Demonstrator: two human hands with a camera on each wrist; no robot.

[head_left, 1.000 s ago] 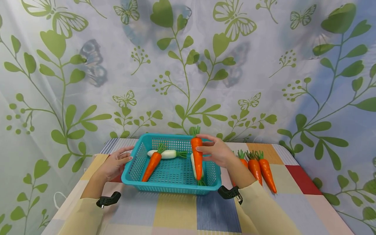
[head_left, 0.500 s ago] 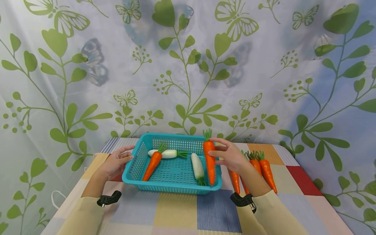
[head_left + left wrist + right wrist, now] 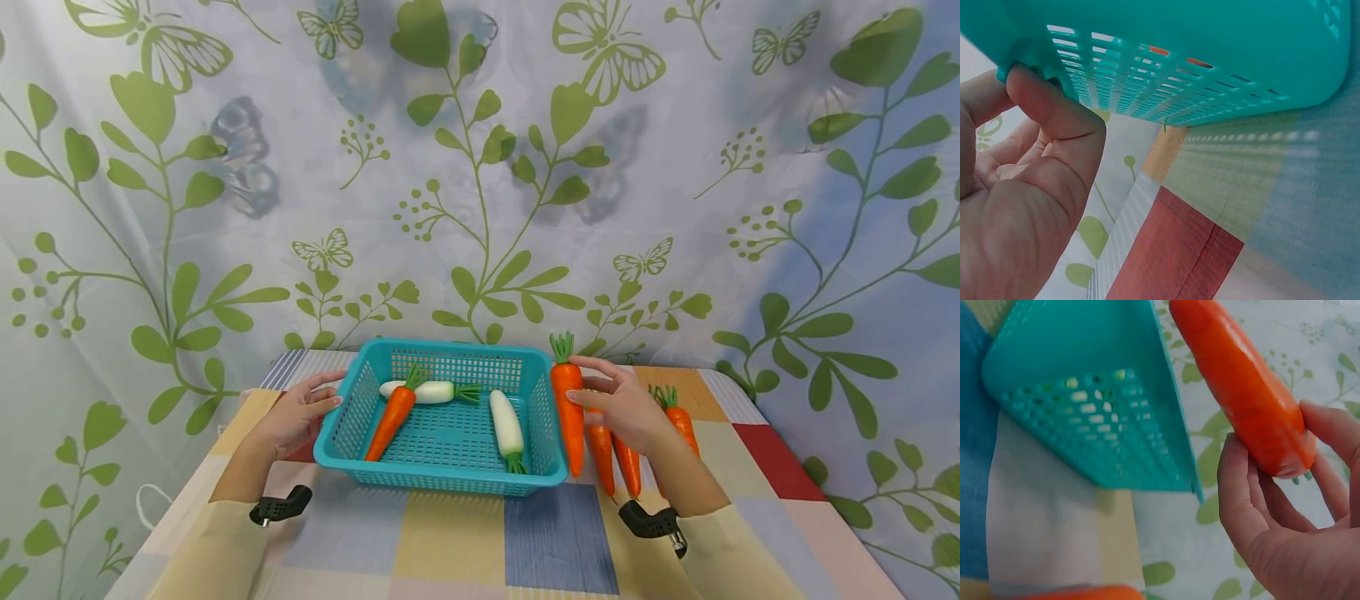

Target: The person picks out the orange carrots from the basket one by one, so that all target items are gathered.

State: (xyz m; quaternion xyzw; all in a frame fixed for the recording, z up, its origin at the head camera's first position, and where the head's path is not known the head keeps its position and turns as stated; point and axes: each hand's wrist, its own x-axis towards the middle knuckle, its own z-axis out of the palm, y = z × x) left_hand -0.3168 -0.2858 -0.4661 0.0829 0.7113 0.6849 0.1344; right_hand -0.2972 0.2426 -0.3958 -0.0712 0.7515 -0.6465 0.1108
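Observation:
My right hand (image 3: 618, 403) pinches an orange carrot (image 3: 567, 417) near its leafy top, just outside the right wall of a turquoise plastic basket (image 3: 450, 481). In the right wrist view this carrot (image 3: 1244, 387) slants between thumb and fingers, apart from the basket wall. My left hand (image 3: 296, 417) grips the basket's left rim; the left wrist view shows the thumb (image 3: 1054, 103) pressed on that rim. Inside the basket lie a carrot (image 3: 392, 425) on the left, a white radish (image 3: 435, 392) at the back and another white radish (image 3: 507, 423) on the right.
Several carrots (image 3: 602, 454) lie on the table to the right of the basket, partly hidden by my right hand and forearm. A patchwork cloth (image 3: 450, 537) covers the table. Behind it hangs a leaf-and-butterfly curtain (image 3: 360, 275). A white cable (image 3: 142, 504) shows at the left edge.
My right hand has carried the carrot rightward, from above the right radish out past the basket's right rim. That radish is now uncovered. My left hand stays on the rim.

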